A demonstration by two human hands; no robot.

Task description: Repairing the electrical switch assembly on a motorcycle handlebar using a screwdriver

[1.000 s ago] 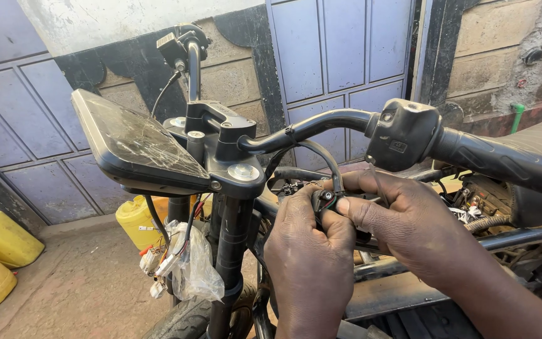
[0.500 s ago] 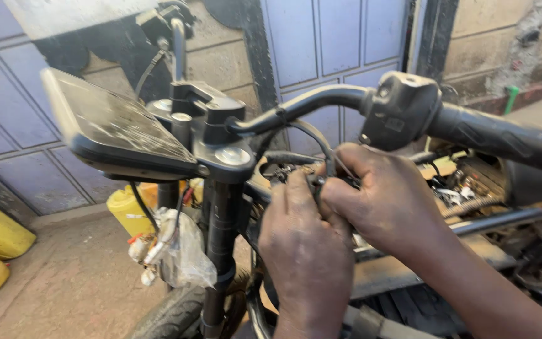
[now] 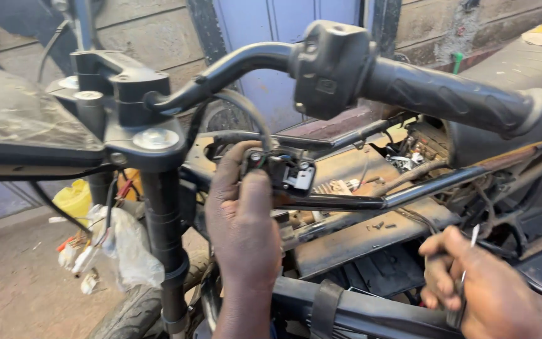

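I look down at a stripped motorcycle frame. My left hand (image 3: 243, 220) grips a small black switch block with a white connector (image 3: 283, 171) just below the handlebar, where cables run into it. My right hand (image 3: 481, 285) is low at the right, away from the block, closed around a thin metal tool (image 3: 465, 276) whose tip sticks up above the fingers. The black handlebar with its switch housing (image 3: 330, 66) and rubber grip (image 3: 446, 94) crosses the top of the view.
The fork tube (image 3: 164, 245) and front tyre (image 3: 127, 314) stand at lower left, with a plastic bag of wire connectors (image 3: 117, 248) hanging beside them. A yellow jerrycan (image 3: 73, 199) sits behind. Bare frame tubes (image 3: 371, 202) and loose wiring fill the right. A cracked dash panel (image 3: 23, 125) is at left.
My right hand has left the switch block and dropped to the lower right with the tool. My left hand stays on the block. The view has moved closer and to the right.
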